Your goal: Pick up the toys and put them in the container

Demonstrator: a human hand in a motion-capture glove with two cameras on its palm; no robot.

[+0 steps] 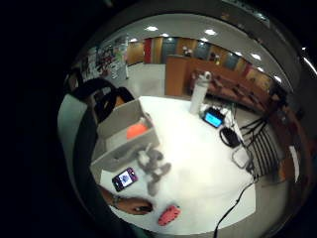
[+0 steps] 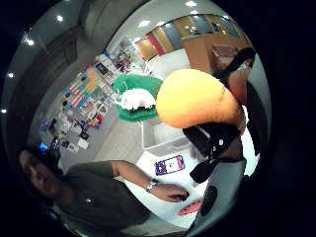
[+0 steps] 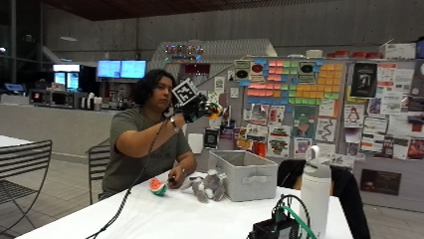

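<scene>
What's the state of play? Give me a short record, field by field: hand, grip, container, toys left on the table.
hand: gloved right hand, raised above the table
grip: curled round an orange soft toy
container: grey bin on the table, an orange item inside
toys left on the table: grey soft toy beside the bin; watermelon slice near the bare hand
other: phone, white bottle

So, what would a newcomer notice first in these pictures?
First, the gloved right hand raised high above the table, gripping an orange plush toy. Next, the grey container on the white table, with a grey plush toy beside it. A watermelon-slice toy lies near the person's bare hand.
</scene>
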